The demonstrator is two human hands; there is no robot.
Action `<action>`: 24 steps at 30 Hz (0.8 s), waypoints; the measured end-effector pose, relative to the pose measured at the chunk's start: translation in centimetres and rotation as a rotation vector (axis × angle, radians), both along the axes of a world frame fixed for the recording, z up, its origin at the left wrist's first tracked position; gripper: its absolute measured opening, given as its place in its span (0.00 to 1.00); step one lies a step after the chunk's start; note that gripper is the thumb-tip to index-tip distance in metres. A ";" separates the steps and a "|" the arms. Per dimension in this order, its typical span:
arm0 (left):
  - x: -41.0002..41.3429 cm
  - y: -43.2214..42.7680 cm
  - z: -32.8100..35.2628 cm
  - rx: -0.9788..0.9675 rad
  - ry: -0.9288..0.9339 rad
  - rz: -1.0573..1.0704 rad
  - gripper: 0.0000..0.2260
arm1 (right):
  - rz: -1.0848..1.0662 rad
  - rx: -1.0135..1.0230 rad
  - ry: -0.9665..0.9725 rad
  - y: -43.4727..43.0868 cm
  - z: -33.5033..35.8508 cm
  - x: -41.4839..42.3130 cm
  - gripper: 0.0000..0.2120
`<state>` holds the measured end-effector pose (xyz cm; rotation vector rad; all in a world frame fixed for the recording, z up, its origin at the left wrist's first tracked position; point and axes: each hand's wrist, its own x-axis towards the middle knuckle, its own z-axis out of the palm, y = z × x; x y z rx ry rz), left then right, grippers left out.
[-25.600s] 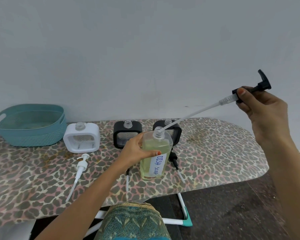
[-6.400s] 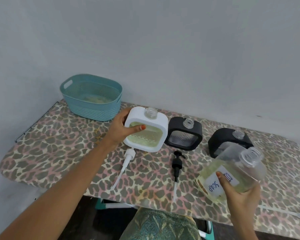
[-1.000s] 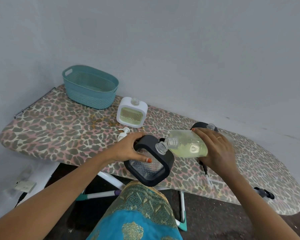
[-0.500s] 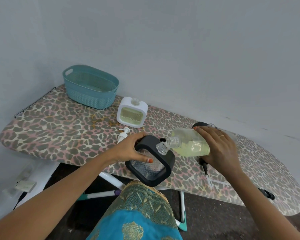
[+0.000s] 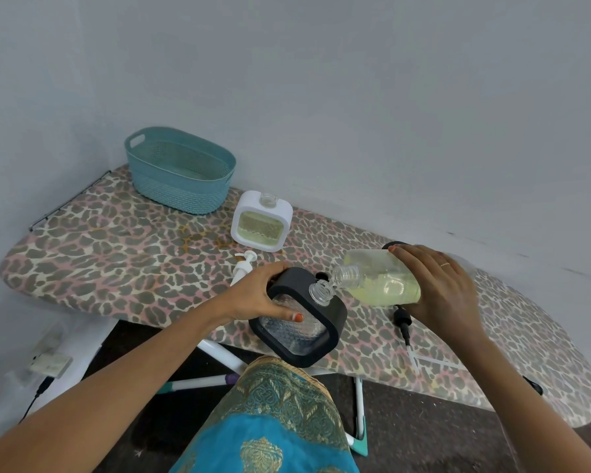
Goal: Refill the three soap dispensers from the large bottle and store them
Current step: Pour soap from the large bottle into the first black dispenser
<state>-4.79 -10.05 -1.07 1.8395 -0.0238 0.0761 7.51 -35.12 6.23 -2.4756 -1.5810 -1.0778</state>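
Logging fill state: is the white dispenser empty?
No, the white dispenser shows yellow-green liquid filling most of its clear window.

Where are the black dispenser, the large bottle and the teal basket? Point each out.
black dispenser (image 5: 297, 332), head view, its clear window.
large bottle (image 5: 379, 278), head view, its side wall.
teal basket (image 5: 178, 196), head view, its outer front wall.
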 end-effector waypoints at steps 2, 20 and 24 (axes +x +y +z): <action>0.0 0.0 -0.1 0.003 0.000 0.003 0.23 | 0.000 -0.006 0.003 0.0 0.0 0.1 0.34; 0.7 -0.4 -0.8 -0.029 -0.018 0.008 0.24 | -0.021 -0.001 -0.049 -0.6 0.3 0.7 0.33; 0.6 -0.5 -0.8 -0.054 -0.014 -0.007 0.23 | -0.024 0.010 -0.052 -0.7 0.6 0.5 0.30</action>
